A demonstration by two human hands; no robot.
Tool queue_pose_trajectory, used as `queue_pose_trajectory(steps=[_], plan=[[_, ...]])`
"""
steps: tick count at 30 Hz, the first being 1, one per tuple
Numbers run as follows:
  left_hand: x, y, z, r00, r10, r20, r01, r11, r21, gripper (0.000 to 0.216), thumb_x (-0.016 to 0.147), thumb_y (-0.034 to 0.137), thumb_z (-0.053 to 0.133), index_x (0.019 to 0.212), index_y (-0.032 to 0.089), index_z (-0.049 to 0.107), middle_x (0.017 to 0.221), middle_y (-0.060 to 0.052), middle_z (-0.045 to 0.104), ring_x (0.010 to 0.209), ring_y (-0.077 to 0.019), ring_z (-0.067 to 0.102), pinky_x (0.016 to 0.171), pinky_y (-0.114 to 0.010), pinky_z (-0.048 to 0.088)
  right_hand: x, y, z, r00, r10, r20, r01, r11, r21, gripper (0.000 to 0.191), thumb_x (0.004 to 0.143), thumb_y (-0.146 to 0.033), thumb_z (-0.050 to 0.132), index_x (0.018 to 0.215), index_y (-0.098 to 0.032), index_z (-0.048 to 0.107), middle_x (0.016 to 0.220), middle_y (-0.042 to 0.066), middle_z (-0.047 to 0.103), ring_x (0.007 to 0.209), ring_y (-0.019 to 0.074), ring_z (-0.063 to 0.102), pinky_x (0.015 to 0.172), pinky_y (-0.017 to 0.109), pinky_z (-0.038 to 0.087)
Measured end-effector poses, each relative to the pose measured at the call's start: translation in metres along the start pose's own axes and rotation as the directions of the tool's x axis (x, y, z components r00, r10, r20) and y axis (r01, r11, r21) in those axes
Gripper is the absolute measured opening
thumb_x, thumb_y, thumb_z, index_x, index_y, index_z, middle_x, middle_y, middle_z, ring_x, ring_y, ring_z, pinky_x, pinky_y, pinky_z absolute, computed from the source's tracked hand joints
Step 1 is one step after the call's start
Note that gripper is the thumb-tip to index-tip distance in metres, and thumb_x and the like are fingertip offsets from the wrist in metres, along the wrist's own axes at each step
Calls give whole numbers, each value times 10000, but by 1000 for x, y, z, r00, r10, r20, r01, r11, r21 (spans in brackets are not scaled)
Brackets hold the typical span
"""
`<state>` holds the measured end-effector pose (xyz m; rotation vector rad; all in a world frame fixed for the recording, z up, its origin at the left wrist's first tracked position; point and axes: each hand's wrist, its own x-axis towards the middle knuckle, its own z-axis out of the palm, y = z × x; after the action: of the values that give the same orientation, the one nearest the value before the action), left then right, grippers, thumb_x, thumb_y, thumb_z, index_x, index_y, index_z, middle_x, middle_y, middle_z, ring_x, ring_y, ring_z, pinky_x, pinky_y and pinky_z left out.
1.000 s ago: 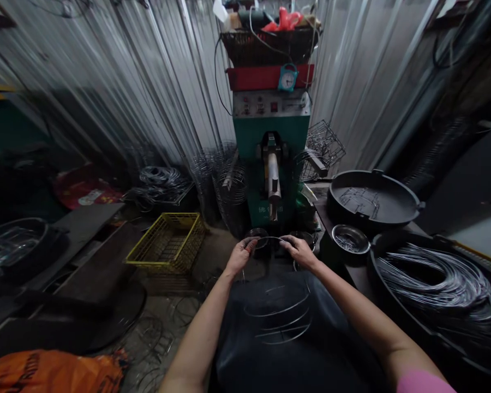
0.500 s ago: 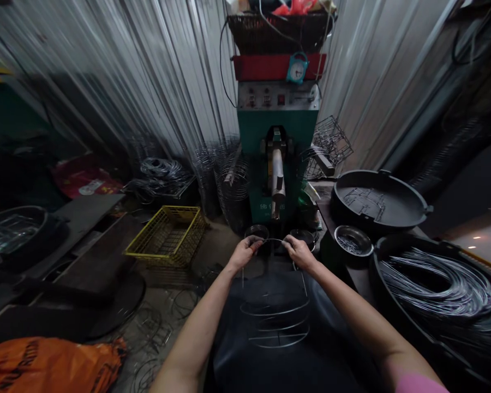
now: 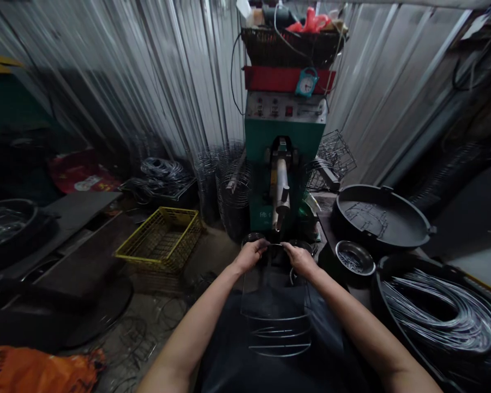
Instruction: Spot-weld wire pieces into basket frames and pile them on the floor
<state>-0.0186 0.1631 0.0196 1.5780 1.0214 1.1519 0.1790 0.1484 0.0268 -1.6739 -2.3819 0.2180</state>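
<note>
A: Where is the wire?
B: Just in front of the machine (image 3: 305, 136), below the tip of its horn (image 3: 282, 202). A short bowed length of wire (image 3: 275, 245) bridges the two hands.

A: Room around it?
B: A narrow gap parts the fingertips from the horn. Left of the machine, bare floor (image 3: 213, 251) runs to the edge of the yellow basket (image 3: 184, 245). Right of the machine is tighter: the bench (image 3: 362, 297) comes close to the right forearm, bearing a small bowl (image 3: 367, 257) of metal bits, a broad pan (image 3: 401, 213) and a tub (image 3: 387, 316) of wire coils (image 3: 454, 311). Two dark bowls (image 3: 306, 244) sit at the machine's foot, partly behind the hands.

A: State of the hands?
B: Left hand (image 3: 251, 255) pinches one end of the wire, right hand (image 3: 303, 259) the other; finger detail is dim. Thumbs face inward, knuckles up.

A: Arms?
B: Forearms (image 3: 207, 311) reach toward the machine and converge, elbows wide.

A: Anything nearer the body?
B: Curved wire rungs (image 3: 280, 316), stacked over the dark apron (image 3: 327, 349), on the near side of the machine. Thin uprights rise from them toward the hands. Whether the pinched wire joins them, can't tell.
</note>
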Motion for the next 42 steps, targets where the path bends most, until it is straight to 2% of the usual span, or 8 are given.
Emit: queue_pose_trajectory(steps=[2,4,15,20,24,27,31,42], plan=[[9,-2,1,996,92,18,-93,994,64,182,625,137,602,752,244,676,695,-15,654,660,-159,582,592,-213,421,4,4,0,1000,-2,5,2,1000,-14,357,876,-236,355,1218,-272,453,822,64,647,704,185,600,577,235,369],[17,-2,1,994,107,26,-108,990,85,203,610,102,592,722,252,671,674,-13,652,655,-165,588,610,-214,416,9,9,-2,1000,-2,5,2,1000,-11,355,878,-233,348,1215,-271,457,803,61,649,696,185,602,570,233,362],[46,13,-1,992,-108,-71,101,990,-95,175,574,31,579,583,205,582,500,1,559,571,-159,559,566,-202,383,40,21,-13,999,35,-38,-30,993,116,292,853,-196,381,1101,-250,525,803,47,660,709,175,610,557,207,341],[47,11,-2,1000,-24,-15,26,988,149,144,618,57,550,656,189,590,551,2,572,604,-145,551,586,-199,384,40,20,-15,998,65,-10,-62,985,163,263,847,-201,404,1068,-257,535,820,35,653,728,157,601,568,189,336],[48,13,-2,991,-28,129,-35,888,459,160,694,84,482,781,168,587,635,1,594,650,-129,543,604,-191,372,40,19,-18,996,81,30,-85,983,163,262,845,-194,412,1076,-239,527,849,40,645,748,147,593,584,181,331],[48,16,-1,984,-24,179,-83,820,567,202,734,78,424,837,156,580,671,-15,601,652,-127,542,597,-193,359,40,18,-19,996,85,37,-89,985,145,264,850,-200,407,1085,-237,521,842,45,644,745,148,592,585,183,330],[47,18,-1,984,-28,177,-86,793,603,227,734,68,422,864,164,582,684,-26,604,664,-136,557,597,-196,352,39,18,-18,997,77,30,-80,989,122,267,853,-191,399,1089,-236,516,831,45,645,738,149,594,576,183,329],[46,6,0,987,-1,159,-81,857,508,237,709,81,484,903,174,585,729,-24,622,692,-131,562,629,-188,377,38,17,-12,999,42,-17,-39,990,136,229,862,-201,365,1005,-212,544,762,30,638,640,132,567,542,182,315]])
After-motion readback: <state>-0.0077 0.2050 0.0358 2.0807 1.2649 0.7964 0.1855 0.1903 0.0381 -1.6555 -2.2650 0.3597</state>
